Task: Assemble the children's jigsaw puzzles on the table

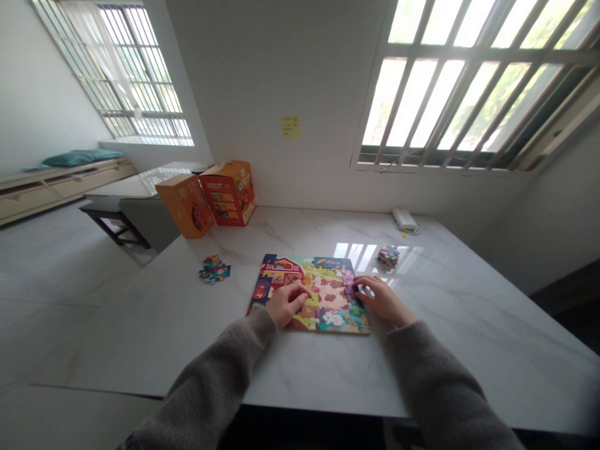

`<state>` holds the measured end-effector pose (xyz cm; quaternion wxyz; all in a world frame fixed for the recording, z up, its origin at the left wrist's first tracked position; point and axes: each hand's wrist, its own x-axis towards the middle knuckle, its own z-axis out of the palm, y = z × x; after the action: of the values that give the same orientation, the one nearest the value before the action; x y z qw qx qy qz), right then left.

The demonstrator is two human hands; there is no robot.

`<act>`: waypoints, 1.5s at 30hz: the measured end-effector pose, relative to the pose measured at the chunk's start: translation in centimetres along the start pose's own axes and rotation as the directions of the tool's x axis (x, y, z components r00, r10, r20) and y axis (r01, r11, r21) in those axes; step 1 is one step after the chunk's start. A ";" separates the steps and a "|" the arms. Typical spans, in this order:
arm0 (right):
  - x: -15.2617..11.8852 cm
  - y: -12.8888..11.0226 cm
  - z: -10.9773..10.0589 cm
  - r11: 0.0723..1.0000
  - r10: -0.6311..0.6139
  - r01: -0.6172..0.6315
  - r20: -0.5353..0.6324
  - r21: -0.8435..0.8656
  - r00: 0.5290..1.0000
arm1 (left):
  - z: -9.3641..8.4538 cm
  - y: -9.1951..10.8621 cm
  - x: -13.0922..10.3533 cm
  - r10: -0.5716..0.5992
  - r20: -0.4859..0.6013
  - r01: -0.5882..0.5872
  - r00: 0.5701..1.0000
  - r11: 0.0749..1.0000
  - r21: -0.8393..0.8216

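A colourful jigsaw puzzle (334, 294) lies flat on the white marbled table, showing a red barn, a spotted cow and a white rabbit. Resting over its left-middle part is my left hand (287, 303), its fingers curled together with nothing visible in them; it covers some of the picture. My right hand (382, 300) is at the puzzle's right edge, thumb and fingertips closed on a purple puzzle piece (349, 289). The fingers partly hide that piece. Behind the right hand sits a small stack of puzzle pieces (388, 256). More loose pieces (214, 270) lie in a heap to the left.
Two orange-red boxes (227, 197) stand at the table's back left, one with its flaps up. A white device with a cable (405, 221) lies near the wall at the back right. A yellow note (291, 127) is stuck on the wall. The table's front edge is close to me.
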<state>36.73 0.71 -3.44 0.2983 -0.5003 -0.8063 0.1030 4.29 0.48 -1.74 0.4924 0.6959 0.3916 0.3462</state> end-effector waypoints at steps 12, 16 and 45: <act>-0.6 -0.1 -0.9 0.992 0.116 -0.113 -0.050 0.053 0.992 | 1.8 2.4 0.8 0.220 0.157 -0.260 0.963 0.912 0.318; -1.4 -0.7 -0.7 0.994 0.101 -0.098 -0.061 0.057 0.993 | 3.7 4.1 4.0 0.345 0.346 -0.478 0.872 0.754 0.451; -6.8 -5.2 -0.5 0.995 0.034 -0.028 0.063 -0.092 0.997 | 7.3 1.7 10.2 0.157 0.631 -0.648 0.760 0.256 0.717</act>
<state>35.37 -7.78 -3.17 0.2474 -0.5224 -0.8114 0.0869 15.63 6.16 -1.14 -0.0122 0.9807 0.1937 0.0226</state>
